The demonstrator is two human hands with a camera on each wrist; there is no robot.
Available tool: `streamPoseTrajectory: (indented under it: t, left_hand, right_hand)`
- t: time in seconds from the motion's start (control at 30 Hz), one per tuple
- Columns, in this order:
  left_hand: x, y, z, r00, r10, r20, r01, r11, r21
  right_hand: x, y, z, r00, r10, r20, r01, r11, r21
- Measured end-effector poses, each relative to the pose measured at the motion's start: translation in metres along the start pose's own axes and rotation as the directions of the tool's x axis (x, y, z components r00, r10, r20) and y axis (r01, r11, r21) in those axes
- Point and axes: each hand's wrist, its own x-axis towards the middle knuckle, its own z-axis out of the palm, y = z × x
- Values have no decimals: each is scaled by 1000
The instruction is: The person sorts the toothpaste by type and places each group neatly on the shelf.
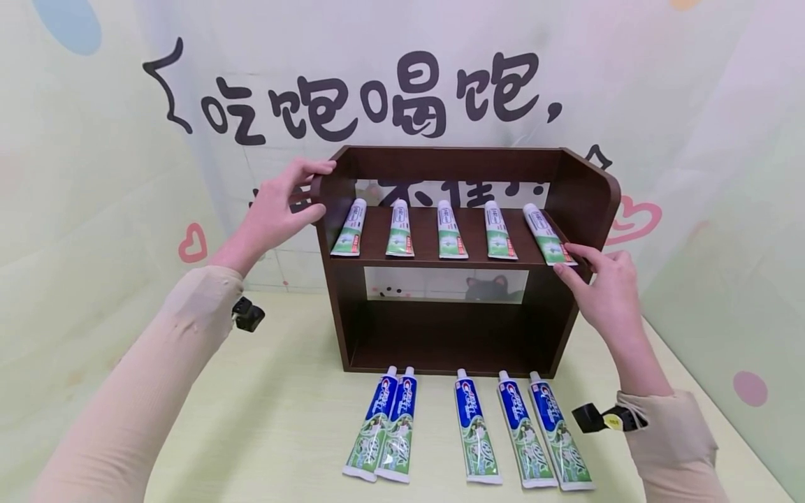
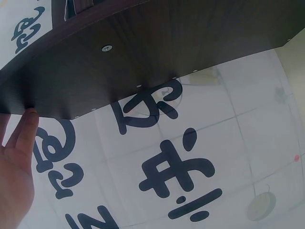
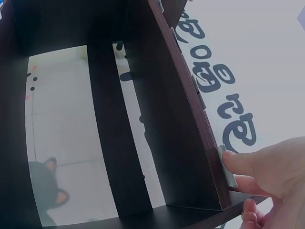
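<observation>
The left hand (image 1: 277, 202) touches the upper left side panel of a dark brown two-tier shelf (image 1: 440, 262). In the left wrist view its fingertips (image 2: 31, 112) meet the panel's outer face. At the right end of the upper board, the right hand (image 1: 606, 286) pinches the flat end of a green-and-white toothpaste tube (image 1: 546, 234) between thumb and index finger. That tube lies slanted, cap toward the back. In the right wrist view the thumb (image 3: 240, 162) presses the tube's end (image 3: 227, 167) at the board's front edge. Several matching toothpaste tubes (image 1: 449, 230) lie in a row to its left.
Several blue-and-green toothpaste tubes (image 1: 476, 433) lie on the pale table (image 1: 270, 419) before the shelf, caps toward it. The two leftmost overlap. A printed backdrop (image 1: 402, 42) with black characters hangs behind. The shelf has a lower compartment (image 1: 440, 335) with a dark bottom board.
</observation>
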Motion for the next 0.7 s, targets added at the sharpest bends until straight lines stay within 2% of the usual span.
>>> streamPoseTrajectory:
  t: [0.07,0.47,0.7]
  left_hand:
    - [1,-5,1,1000,2,-2,-2,1000,1]
    - [0,-5,0,1000,5,-4,-5,1000,-6]
    - [0,-6,0,1000,7,-2,-7,1000,-1]
  right_hand:
    - [0,-1,2,1000,18,-13,-18,1000,12]
    - [-2,-8,15,989,94,-117,-83,992,98]
    - [-3,-10,17,981,128,-148,-111,986,123]
